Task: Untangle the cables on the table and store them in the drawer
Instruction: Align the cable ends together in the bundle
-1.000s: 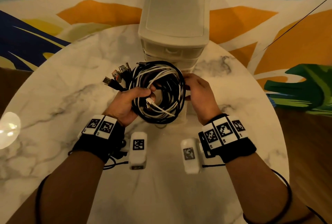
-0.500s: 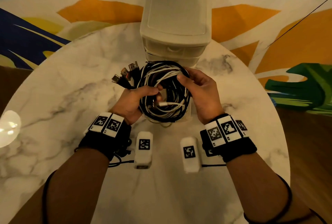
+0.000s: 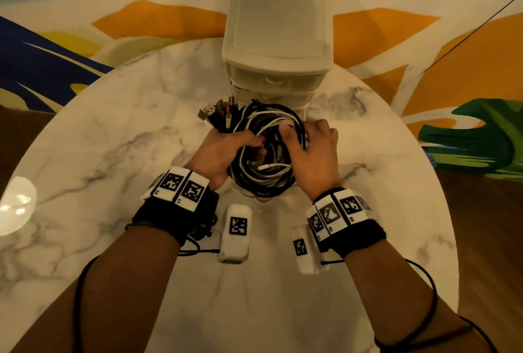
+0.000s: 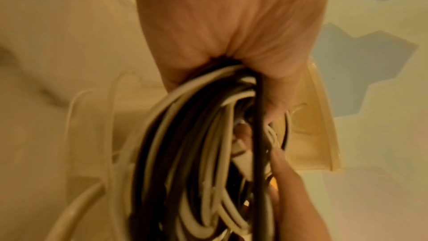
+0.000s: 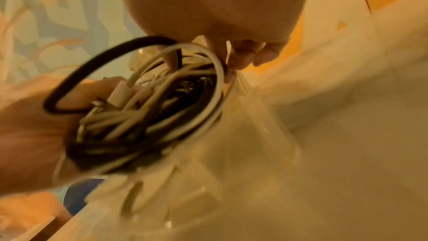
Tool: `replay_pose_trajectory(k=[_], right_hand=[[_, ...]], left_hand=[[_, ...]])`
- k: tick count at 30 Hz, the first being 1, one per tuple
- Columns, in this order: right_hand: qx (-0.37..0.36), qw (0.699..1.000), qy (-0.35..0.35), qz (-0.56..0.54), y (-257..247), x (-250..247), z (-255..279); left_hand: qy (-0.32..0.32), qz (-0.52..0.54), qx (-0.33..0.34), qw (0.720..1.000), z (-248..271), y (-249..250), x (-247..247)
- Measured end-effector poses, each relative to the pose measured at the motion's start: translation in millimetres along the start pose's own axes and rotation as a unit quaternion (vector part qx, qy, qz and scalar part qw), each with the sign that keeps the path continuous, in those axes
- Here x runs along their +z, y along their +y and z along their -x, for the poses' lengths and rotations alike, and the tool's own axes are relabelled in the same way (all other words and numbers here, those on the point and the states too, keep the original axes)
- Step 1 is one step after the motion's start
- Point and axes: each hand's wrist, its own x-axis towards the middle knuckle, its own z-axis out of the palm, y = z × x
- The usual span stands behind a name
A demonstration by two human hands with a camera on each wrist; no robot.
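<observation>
A coiled bundle of black and white cables (image 3: 266, 171) hangs just in front of the white drawer unit (image 3: 278, 27), over a clear pulled-out drawer (image 3: 262, 200). My left hand (image 3: 223, 152) grips the coil's left side, where several USB plugs (image 3: 215, 111) stick out toward the back left. My right hand (image 3: 311, 149) curls over the coil's right side with its thumb inside the loop. The left wrist view has cables (image 4: 185, 144) running out of my closed left hand (image 4: 231, 34). In the right wrist view my fingertips (image 5: 243, 54) pinch strands of the bundle (image 5: 150, 113) above the clear drawer (image 5: 254, 144).
The round marble table (image 3: 113, 154) carries the drawer unit at its far edge. A bright light reflection (image 3: 14, 205) lies on the table's left side. Painted wall or floor patterns surround the table, with a green shape (image 3: 475, 137) on the right.
My right hand has moved from beside the coil onto its right side, thumb going into the loop. The bundle and both hands have shifted a little to the right.
</observation>
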Motion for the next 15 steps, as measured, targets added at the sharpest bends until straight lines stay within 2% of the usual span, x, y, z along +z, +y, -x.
replay_pose_trajectory(k=[4, 6, 8, 11, 15], right_hand=[[-0.026, 0.998, 0.037, -0.038, 8.4, 15.7, 11.3], [-0.015, 0.995, 0.046, -0.090, 11.8, 18.0, 12.6], [0.006, 0.983, 0.022, -0.183, 17.8, 20.5, 15.8], [0.048, 0.949, -0.013, -0.311, 23.9, 27.1, 25.4], [0.004, 0.964, -0.018, -0.265, 28.8, 29.6, 29.4]], left_hand=[[0.023, -0.025, -0.021, 0.999, -1.9, 1.8, 4.6], [0.047, -0.044, -0.017, 0.998, -4.5, 1.8, 6.3], [0.053, -0.069, -0.009, 0.996, -7.0, 1.8, 9.1], [0.029, -0.084, -0.024, 0.996, -7.8, 3.1, 15.7], [0.006, -0.067, -0.046, 0.997, -6.6, 2.1, 20.5]])
